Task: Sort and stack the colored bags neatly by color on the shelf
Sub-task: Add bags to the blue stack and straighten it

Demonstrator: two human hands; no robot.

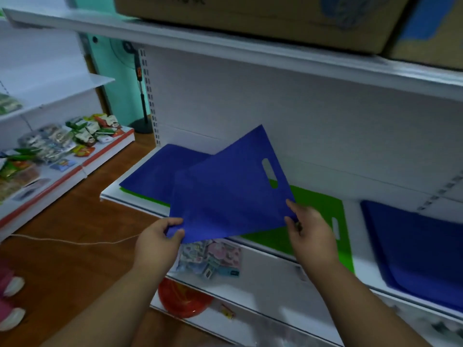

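Observation:
I hold a flat blue bag [230,194] with a cut-out handle slot tilted above the white shelf [110,194]. My left hand [157,236] pinches its lower left corner. My right hand [308,229] pinches its lower right corner. Under it at the shelf's left end lies another blue bag [155,174] on top of a green one, whose edge [142,195] shows. A green bag [323,214] lies flat in the shelf's middle, partly behind my right hand. A blue stack [416,249] lies at the right.
Cardboard boxes [250,13] sit on the shelf above. Patterned packets [210,256] and a red round item [183,299] lie on lower shelves. A snack rack [50,151] stands left across the wooden floor, where a white cord [75,241] runs. A standing fan [140,91] is behind.

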